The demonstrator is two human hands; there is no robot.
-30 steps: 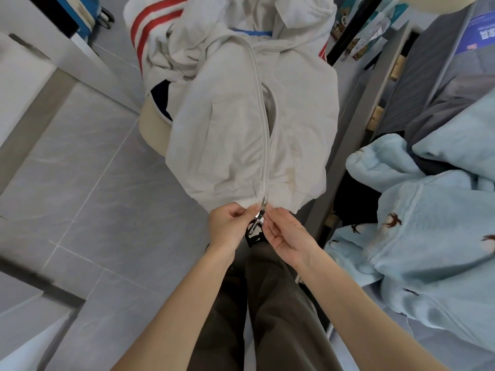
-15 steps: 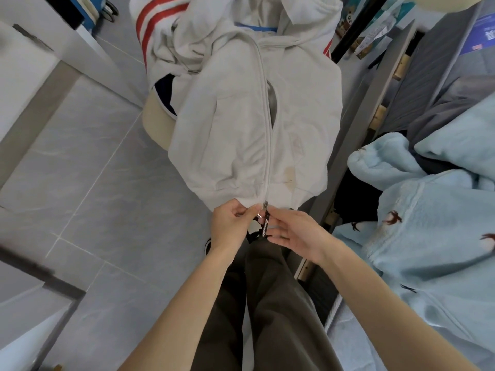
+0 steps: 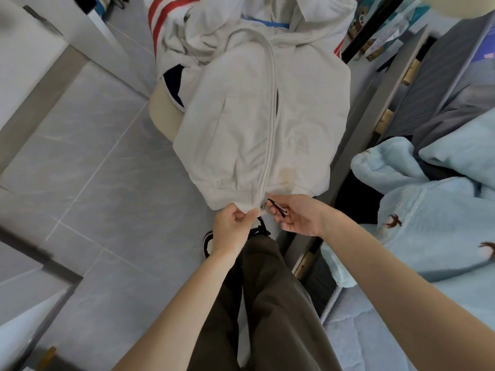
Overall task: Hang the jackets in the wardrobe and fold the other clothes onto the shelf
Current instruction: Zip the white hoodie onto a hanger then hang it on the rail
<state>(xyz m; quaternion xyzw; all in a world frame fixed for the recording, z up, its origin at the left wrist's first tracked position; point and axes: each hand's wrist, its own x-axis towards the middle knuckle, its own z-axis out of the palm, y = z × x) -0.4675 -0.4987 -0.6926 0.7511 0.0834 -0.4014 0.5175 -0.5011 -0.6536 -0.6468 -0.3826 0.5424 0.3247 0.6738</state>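
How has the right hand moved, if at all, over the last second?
Yes. The right hand has shifted from below the jacket hem to the right of the zip bottom, toward the blue blanket, pinching the black pull.

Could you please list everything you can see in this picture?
jacket: one, off-white, draped over the pile at centre
zip pull: one, black, at the jacket's hem
striped garment: one, white and red, under the jacket, top
stool: seemingly one, cream, beneath the pile
fleece: light blue, right; count unclear
floor: grey tiles, left
shoe: one, black and white
trousers: olive, bottom centre
left hand: pinches the hem
right hand: pinches the zip pull
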